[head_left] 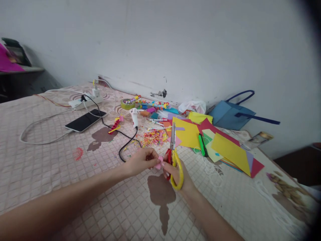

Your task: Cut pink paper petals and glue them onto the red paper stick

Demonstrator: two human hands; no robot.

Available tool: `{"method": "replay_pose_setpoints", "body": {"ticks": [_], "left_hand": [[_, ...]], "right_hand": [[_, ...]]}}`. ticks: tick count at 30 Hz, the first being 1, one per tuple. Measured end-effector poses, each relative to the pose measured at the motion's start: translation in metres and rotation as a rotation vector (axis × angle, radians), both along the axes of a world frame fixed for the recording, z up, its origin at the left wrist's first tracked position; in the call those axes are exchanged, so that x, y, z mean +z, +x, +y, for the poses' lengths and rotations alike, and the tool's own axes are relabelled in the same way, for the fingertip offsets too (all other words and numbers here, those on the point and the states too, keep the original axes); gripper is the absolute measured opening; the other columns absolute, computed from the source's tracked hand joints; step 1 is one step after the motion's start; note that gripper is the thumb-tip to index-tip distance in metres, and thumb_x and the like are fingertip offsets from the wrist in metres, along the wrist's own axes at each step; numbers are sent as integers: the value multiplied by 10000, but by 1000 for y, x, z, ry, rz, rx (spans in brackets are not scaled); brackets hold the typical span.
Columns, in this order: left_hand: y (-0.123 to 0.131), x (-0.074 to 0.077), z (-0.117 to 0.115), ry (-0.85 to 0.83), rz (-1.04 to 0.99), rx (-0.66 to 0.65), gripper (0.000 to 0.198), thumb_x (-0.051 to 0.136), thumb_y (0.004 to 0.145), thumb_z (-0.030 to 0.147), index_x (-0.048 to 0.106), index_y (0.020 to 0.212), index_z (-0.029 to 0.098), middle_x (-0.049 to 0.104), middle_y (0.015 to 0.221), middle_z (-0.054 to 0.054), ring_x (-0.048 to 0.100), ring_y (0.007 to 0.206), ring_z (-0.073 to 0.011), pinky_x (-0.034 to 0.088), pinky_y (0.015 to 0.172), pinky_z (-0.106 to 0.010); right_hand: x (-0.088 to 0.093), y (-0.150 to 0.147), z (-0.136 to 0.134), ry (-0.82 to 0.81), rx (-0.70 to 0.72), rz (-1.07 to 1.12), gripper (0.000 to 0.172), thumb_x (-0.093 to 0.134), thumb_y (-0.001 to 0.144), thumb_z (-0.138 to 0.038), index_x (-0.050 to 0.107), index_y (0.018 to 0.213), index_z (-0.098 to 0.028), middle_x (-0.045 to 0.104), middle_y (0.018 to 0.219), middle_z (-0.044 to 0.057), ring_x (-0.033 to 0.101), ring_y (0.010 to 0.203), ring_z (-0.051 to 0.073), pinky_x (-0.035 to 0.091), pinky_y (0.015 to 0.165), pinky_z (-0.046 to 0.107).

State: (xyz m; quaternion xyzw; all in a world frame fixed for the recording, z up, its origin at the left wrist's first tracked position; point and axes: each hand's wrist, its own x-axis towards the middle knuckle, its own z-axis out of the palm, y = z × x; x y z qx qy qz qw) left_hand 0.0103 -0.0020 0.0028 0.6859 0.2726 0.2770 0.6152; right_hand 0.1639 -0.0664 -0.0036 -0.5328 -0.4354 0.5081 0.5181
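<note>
My left hand [141,161] is closed in a pinch on a small pink paper piece [158,163] held just above the patterned table cover [50,160]. My right hand [178,174] grips yellow-and-red scissors [175,157], blades pointing up and away from me. It touches the pink piece with its fingertips. Both hands meet near the middle of the table, in front of a heap of coloured paper scraps [153,137].
Coloured paper sheets [225,147] and a green marker [201,144] lie to the right. A glue gun [134,117] with black cord, a phone [84,120], a power strip [85,101], a tape roll [127,104], pens and a blue bag [230,115] sit towards the wall.
</note>
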Motion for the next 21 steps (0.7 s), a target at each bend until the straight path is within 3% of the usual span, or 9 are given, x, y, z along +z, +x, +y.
{"method": "replay_pose_setpoints", "body": {"ticks": [3,6,9,12,14,17,21], "left_hand": [[-1,2,0,73,-17,14,184,535,814,325,548,840,143,618,720,-40,538,605,-112,407,534,-217],[-4,10,1,332,-31,88,211,537,793,200,551,1002,169,589,899,-59,551,729,-131,446,630,-244],[-7,19,1,572,-11,53,139,537,786,154,627,886,190,568,973,-68,542,890,-166,441,766,-276],[-9,20,2,633,-21,9,120,537,804,182,655,787,194,579,947,-64,540,938,-177,415,842,-296],[-8,18,4,560,-14,20,121,532,810,204,651,797,188,602,917,-61,557,888,-169,427,797,-286],[-6,10,8,290,18,87,104,565,779,245,616,768,155,611,737,-34,552,680,-133,425,624,-246],[-3,5,10,-43,18,37,167,629,704,287,583,739,130,576,632,-2,501,544,-95,381,514,-214]], "right_hand": [[0,-1,1,-6,15,119,249,673,670,-307,460,739,-198,431,503,-93,366,371,52,326,374,182],[1,-1,3,-15,59,261,248,674,655,-270,451,742,-205,408,470,-108,338,355,48,316,362,171],[2,-1,3,-37,108,321,242,670,649,-258,450,734,-204,407,466,-109,329,347,44,308,354,165],[2,-2,3,-43,152,322,239,671,654,-279,455,717,-198,426,480,-100,329,348,42,303,352,165],[1,-2,3,-43,147,311,243,670,665,-312,463,706,-193,474,526,-81,328,352,37,304,349,169],[-2,-1,4,-17,67,255,253,650,709,-371,478,692,-186,519,579,-59,330,354,34,310,349,178],[-4,2,5,56,-16,153,248,633,747,-395,493,722,-193,419,463,-89,348,357,53,301,365,179]]}}
